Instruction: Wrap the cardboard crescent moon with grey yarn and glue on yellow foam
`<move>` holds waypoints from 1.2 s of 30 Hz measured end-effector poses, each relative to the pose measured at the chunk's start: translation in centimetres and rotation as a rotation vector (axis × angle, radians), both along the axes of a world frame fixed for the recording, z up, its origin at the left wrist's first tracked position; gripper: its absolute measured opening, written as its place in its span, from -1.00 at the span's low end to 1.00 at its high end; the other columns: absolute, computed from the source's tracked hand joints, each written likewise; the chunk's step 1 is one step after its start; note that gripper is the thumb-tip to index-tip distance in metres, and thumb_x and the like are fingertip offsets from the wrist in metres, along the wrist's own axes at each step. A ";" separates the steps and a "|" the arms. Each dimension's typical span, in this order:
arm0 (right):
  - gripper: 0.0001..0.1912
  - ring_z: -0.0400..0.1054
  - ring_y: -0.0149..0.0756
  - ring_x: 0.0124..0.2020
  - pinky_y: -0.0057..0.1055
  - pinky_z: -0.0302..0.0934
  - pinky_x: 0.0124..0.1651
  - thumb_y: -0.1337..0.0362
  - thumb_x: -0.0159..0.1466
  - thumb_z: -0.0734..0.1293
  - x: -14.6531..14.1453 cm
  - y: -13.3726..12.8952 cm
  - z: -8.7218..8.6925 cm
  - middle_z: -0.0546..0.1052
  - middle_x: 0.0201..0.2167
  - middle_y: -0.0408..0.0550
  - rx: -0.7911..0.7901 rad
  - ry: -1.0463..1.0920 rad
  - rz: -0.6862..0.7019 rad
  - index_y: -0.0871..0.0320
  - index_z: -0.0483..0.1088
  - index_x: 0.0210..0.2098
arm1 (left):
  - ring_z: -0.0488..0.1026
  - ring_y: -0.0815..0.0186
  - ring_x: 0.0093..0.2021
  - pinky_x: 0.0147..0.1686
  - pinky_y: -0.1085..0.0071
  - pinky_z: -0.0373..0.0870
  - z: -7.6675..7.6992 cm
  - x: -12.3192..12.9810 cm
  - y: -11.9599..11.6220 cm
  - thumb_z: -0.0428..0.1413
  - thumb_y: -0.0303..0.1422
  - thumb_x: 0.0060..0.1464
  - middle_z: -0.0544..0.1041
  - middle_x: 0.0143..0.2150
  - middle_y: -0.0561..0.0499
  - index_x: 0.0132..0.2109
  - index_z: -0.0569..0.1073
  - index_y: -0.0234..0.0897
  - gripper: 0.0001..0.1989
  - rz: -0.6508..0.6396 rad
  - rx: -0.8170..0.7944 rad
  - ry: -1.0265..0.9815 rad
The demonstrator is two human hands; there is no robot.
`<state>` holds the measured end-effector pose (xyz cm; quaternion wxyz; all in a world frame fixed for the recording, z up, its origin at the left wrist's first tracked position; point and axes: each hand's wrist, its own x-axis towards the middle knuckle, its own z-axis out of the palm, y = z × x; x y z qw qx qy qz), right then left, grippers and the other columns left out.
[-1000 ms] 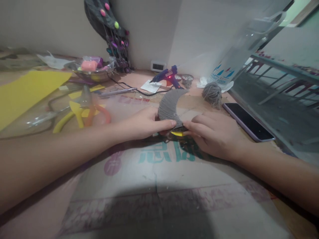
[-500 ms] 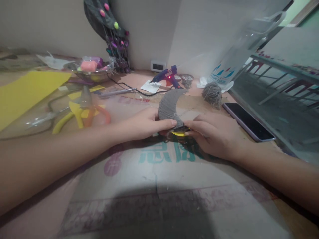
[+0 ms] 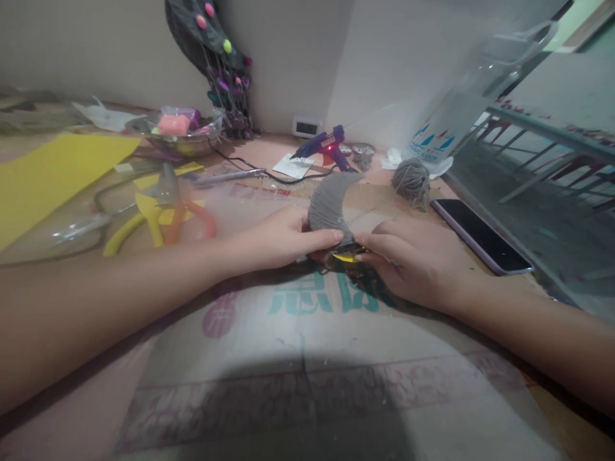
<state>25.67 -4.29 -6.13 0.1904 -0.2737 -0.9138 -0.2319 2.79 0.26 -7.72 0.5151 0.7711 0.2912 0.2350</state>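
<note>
Tabletop [image 3: 266,150] | left hand [image 3: 286,238]: clamped on gray crescent [image 3: 327,203] | right hand [image 3: 416,259]: pinching lower end

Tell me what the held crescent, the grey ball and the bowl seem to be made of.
Crescent: matte grey yarn outside, by its wrapped strands; the yellow part may be card.
Ball: same-looking matte yarn, strands visibly wound.
Bowl: probably metal, from its silvery shine.
</note>
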 end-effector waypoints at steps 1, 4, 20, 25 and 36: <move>-0.84 0.29 -0.32 -0.44 -0.40 0.09 -0.39 0.35 0.34 0.24 0.0 0.0 0.0 0.50 -0.46 -0.07 0.007 -0.004 0.008 0.21 0.45 -0.18 | 0.40 0.38 -0.41 -0.41 0.48 0.30 0.0 0.0 0.0 0.07 -0.19 0.17 0.48 -0.43 0.06 -0.36 0.43 -0.31 -0.73 -0.002 0.006 0.001; -0.86 0.28 -0.32 -0.46 -0.40 0.08 -0.41 0.41 0.32 0.24 -0.1 0.1 0.1 0.50 -0.47 -0.08 0.032 -0.023 0.034 0.22 0.45 -0.22 | 0.39 0.39 -0.42 -0.41 0.48 0.30 0.0 0.0 0.0 0.07 -0.19 0.17 0.48 -0.43 0.06 -0.34 0.43 -0.32 -0.73 -0.007 0.015 0.017; -0.85 0.34 -0.31 -0.39 -0.37 0.11 -0.35 0.32 0.33 0.27 0.4 -0.2 -0.1 0.51 -0.42 -0.08 -0.006 0.002 -0.029 0.19 0.44 -0.15 | 0.39 0.38 -0.43 -0.40 0.46 0.28 0.1 0.1 0.0 0.05 -0.21 0.17 0.46 -0.47 0.07 -0.44 0.39 -0.29 -0.71 0.004 0.049 -0.002; -0.83 0.33 -0.29 -0.39 -0.36 0.10 -0.36 0.33 0.33 0.25 0.1 -0.1 0.0 0.51 -0.43 -0.05 0.009 -0.024 -0.013 0.22 0.45 -0.15 | 0.41 0.36 -0.42 -0.40 0.46 0.31 0.1 0.1 0.0 0.06 -0.21 0.16 0.47 -0.46 0.06 -0.44 0.40 -0.30 -0.71 0.010 0.028 -0.019; -0.85 0.30 -0.31 -0.45 -0.36 0.12 -0.41 0.43 0.30 0.26 0.1 0.0 0.0 0.53 -0.44 -0.07 0.085 -0.047 0.058 0.21 0.43 -0.16 | 0.42 0.37 -0.41 -0.39 0.47 0.33 -0.2 0.1 0.1 0.06 -0.20 0.17 0.49 -0.44 0.06 -0.37 0.43 -0.30 -0.74 -0.009 0.025 -0.008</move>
